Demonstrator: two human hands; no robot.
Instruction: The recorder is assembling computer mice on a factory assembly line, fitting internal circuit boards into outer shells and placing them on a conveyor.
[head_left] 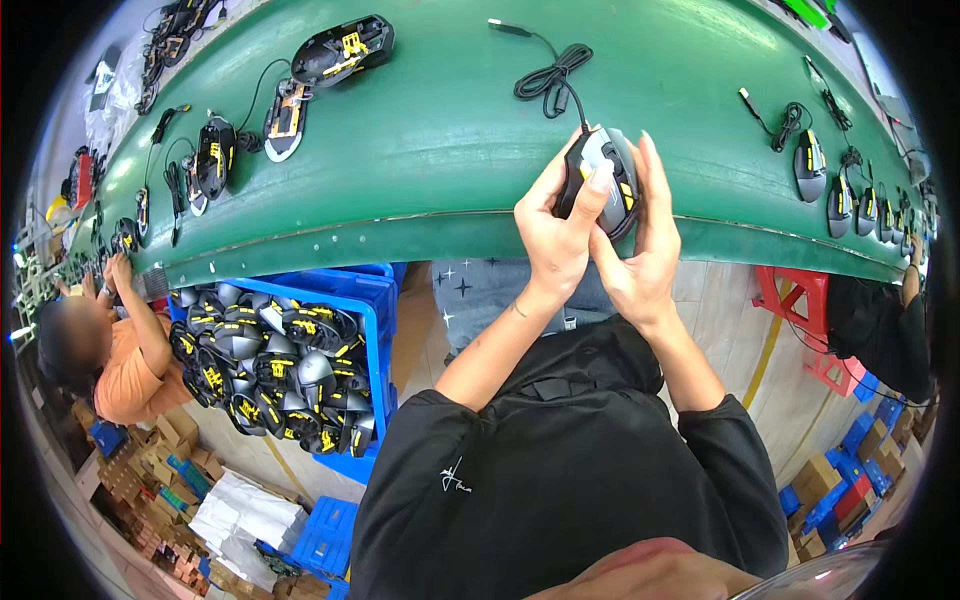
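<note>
On my feed I log left hand point(555, 235) and right hand point(642, 275) cupped round one mouse point(612, 158), gripped between them; coiled cable point(553, 74) beyond the grip, blue crate point(379, 360) lower left.

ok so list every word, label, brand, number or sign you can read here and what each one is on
Black shirt: a small white script-style mark on the chest; I won't copy lettering out.
Held mouse: any marking is too small to read.
Mice in the blue crate: nothing legible.
Cardboard boxes at lower left: too small and blurred to read.
Nothing else reads clearly.
</note>
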